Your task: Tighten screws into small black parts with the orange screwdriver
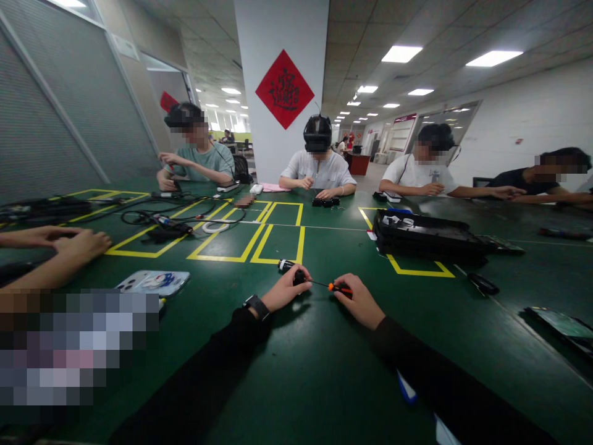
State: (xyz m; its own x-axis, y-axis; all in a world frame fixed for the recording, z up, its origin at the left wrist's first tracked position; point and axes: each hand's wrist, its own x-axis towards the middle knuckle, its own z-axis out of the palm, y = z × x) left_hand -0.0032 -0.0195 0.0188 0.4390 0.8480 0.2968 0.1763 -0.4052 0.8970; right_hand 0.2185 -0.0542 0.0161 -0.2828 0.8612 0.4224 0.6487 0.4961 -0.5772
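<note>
My left hand (286, 289), with a dark watch (256, 306) on its wrist, is closed around a small black cylindrical part (299, 277). My right hand (357, 298) grips a screwdriver (340, 289) with an orange and black handle. Its thin shaft points left, and the tip reaches the black part, though I cannot tell whether it sits in a screw. Just behind my left hand lies another black cylinder with a white band (286, 265). Both hands are low over the green table (306, 371).
A phone in a patterned case (155, 282) lies left, near a co-worker's hands (74, 244). Cables (162, 222) spread at back left. Black trays (426, 235) and another black-handled tool (482, 284) lie right. A device with a screen (563, 324) sits far right. Several people sit opposite.
</note>
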